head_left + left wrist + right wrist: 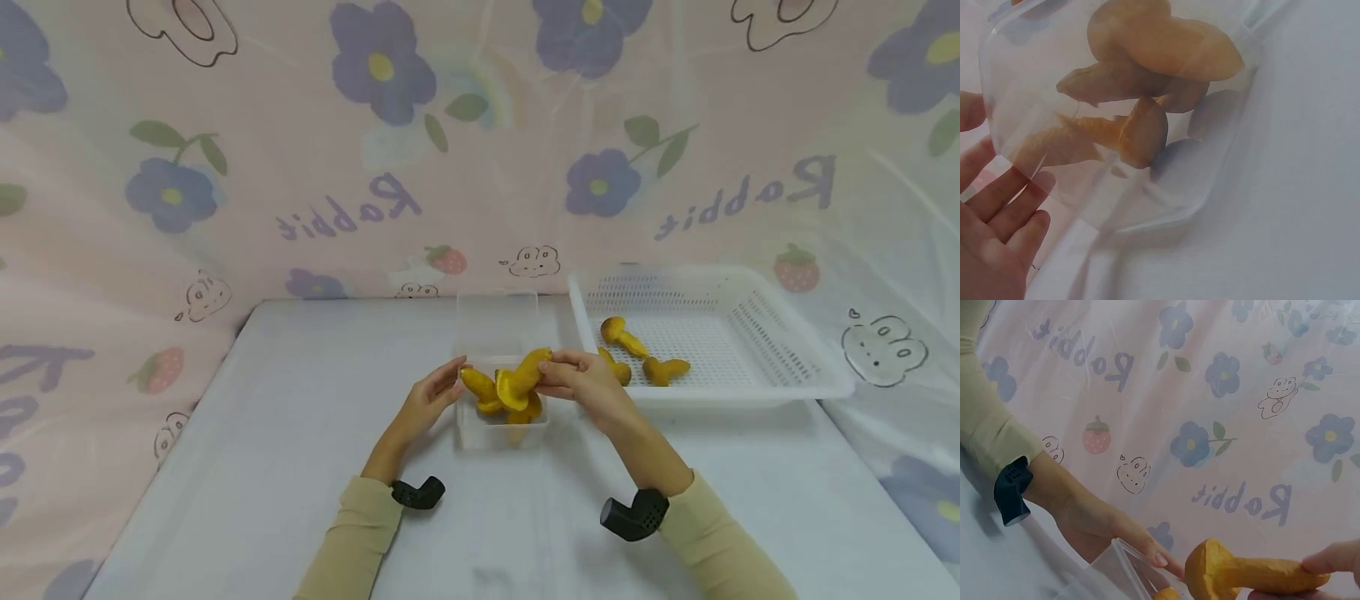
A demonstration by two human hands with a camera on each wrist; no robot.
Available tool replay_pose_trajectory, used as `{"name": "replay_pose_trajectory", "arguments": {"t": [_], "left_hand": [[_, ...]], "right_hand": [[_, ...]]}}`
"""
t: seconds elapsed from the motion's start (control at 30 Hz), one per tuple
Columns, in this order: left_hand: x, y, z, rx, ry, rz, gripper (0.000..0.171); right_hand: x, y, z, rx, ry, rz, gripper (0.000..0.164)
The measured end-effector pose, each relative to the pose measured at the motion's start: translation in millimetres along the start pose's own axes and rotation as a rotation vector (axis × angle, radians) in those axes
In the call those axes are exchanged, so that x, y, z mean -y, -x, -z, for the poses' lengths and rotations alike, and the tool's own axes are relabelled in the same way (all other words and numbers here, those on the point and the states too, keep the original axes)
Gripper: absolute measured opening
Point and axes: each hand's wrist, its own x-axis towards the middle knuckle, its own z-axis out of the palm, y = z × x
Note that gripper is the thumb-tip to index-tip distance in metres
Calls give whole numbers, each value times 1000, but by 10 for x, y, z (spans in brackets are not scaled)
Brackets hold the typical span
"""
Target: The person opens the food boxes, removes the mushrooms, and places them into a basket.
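Observation:
In the head view, my right hand point(594, 390) pinches a yellow mushroom point(522, 382) by its stem end, over a clear plastic box point(487, 438). The cap points down and left toward the box; the right wrist view shows this mushroom point(1260, 574) between thumb and fingers. My left hand point(426, 407) is at the box's left side, its fingers extended along the outer wall. Several mushrooms show through the box wall point(1166, 219) in the left wrist view, including one with a rounded cap point(1142, 132).
A white perforated basket point(813, 379) stands at the back right, holding a few yellow mushrooms point(666, 370). The box's clear lid point(497, 321) stands raised behind it. White table surface point(300, 467) extends to the left, and a printed curtain point(480, 183) hangs at the back.

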Motion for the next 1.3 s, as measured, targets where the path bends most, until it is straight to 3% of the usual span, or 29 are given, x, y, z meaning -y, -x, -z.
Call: {"name": "replay_pose_trajectory", "arguments": {"t": [0.17, 0.3, 0.5, 0.7, 1.03, 1.17, 1.3], "left_hand": [[10, 5, 25, -7, -17, -20, 50], [12, 4, 30, -9, -12, -24, 49], [12, 20, 3, 18, 7, -32, 51], [26, 26, -15, 14, 5, -36, 50], [40, 5, -14, 12, 16, -19, 50], [41, -3, -35, 12, 14, -30, 50], [46, -13, -47, 3, 10, -32, 50]], "right_hand": [[68, -3, 69, 41, -58, 23, 45], [142, 11, 150, 24, -93, 41, 43], [201, 88, 315, 2, -167, 27, 25], [258, 145, 483, -11, -323, 3, 8], [311, 198, 751, -7, -474, 18, 20], [274, 212, 927, -12, -617, -20, 19], [251, 196, 1070, -81, -744, -99, 14]]}}
